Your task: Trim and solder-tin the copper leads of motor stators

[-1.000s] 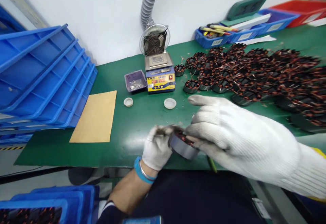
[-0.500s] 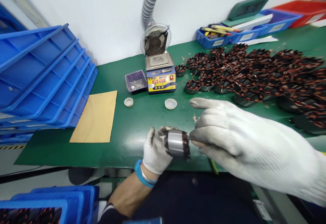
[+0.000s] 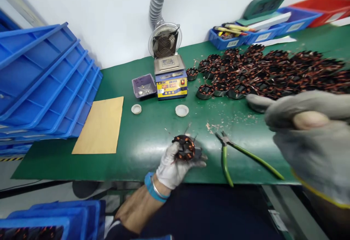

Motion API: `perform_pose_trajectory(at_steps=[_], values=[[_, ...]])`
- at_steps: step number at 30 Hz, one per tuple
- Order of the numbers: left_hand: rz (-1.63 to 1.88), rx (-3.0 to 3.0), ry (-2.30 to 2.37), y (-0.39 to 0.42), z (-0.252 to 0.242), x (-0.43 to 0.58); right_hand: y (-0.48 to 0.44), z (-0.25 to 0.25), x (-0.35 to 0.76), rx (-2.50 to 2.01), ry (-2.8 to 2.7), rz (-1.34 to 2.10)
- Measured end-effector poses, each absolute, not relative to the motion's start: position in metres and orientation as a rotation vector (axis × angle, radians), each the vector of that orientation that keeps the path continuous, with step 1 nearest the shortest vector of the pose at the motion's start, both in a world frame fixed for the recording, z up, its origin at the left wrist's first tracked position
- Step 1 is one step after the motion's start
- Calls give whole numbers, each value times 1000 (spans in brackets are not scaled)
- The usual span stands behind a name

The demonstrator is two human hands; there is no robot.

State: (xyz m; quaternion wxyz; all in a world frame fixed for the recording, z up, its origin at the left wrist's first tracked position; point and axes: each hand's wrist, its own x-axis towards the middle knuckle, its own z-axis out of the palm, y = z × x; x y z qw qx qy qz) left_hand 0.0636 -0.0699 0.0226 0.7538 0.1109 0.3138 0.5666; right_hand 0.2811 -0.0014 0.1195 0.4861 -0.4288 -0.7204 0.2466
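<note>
My left hand [image 3: 175,172], in a white glove with grey-smudged fingers, grips a motor stator [image 3: 185,149] above the front of the bench. The stator's open end with copper windings faces up towards me, and thin wire ends stick out from its far side. To the right, my gloved right hand [image 3: 308,138] is raised and blurred, palm side showing, with one finger stretched left and a bare fingertip visible. I see nothing held in it. Between the hands, wire cutters [image 3: 224,141] with green handles lie spread on the bench.
Many stators [image 3: 237,90] crowd the right of the green bench [image 3: 147,127]. A yellow-blue solder pot [image 3: 171,87] stands at the back beside a purple tray [image 3: 144,87]. Two white caps [image 3: 182,110] and a tan sheet [image 3: 100,125] lie nearby. Blue crates [image 3: 46,83] lean at left.
The stator has turned in my left hand from side-on to its wound end facing me. My right hand has moved away to the right and turned over, uncovering the wire cutters.
</note>
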Motion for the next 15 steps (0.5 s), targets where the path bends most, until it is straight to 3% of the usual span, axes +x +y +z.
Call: perform_pose_trajectory(at_steps=[7,10,15], values=[[1424,369,975,-72,42,86,-25,5,231,-1064,-2030,418],[1383,603,1128,-74,52,80,-24,-2,230,-1079,-1978,554],[1362,673,1169,-64,58,67,-23,12,258,-1007,-2101,1074]])
